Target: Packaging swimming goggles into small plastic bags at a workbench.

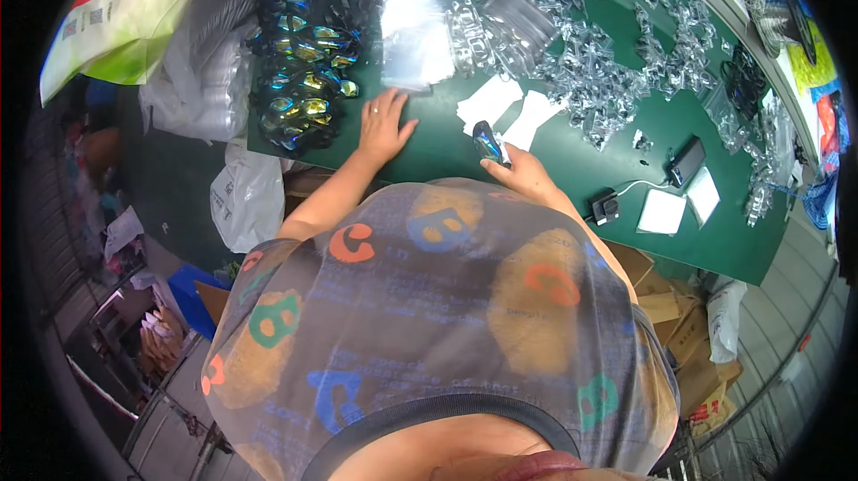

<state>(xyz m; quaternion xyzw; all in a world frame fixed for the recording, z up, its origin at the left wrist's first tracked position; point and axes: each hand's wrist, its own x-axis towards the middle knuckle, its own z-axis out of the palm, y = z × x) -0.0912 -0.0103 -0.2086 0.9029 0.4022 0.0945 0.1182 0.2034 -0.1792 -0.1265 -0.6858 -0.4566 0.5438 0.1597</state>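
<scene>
My right hand (525, 177) grips a folded pair of dark sunglasses (487, 143) with blue mirrored lenses, just above the near part of the green table. My left hand (382, 130) rests with its fingers apart, its fingertips at the near edge of a stack of clear plastic bags (413, 43). Left of that hand lies a long heap of black sunglasses (304, 61) with blue and gold mirrored lenses. White paper slips (492, 102) lie just beyond the held pair, and a second bunch of white slips (536, 119) is beside them, partly behind my right hand.
Clear plastic pieces (590, 79) spread widely over the far right of the table (429, 146). Nearer right are a small black camera (605, 206), a cabled black device (686, 161) and white square pads (661, 211). Cardboard boxes (675, 311) stand below; white bags (248, 199) hang left.
</scene>
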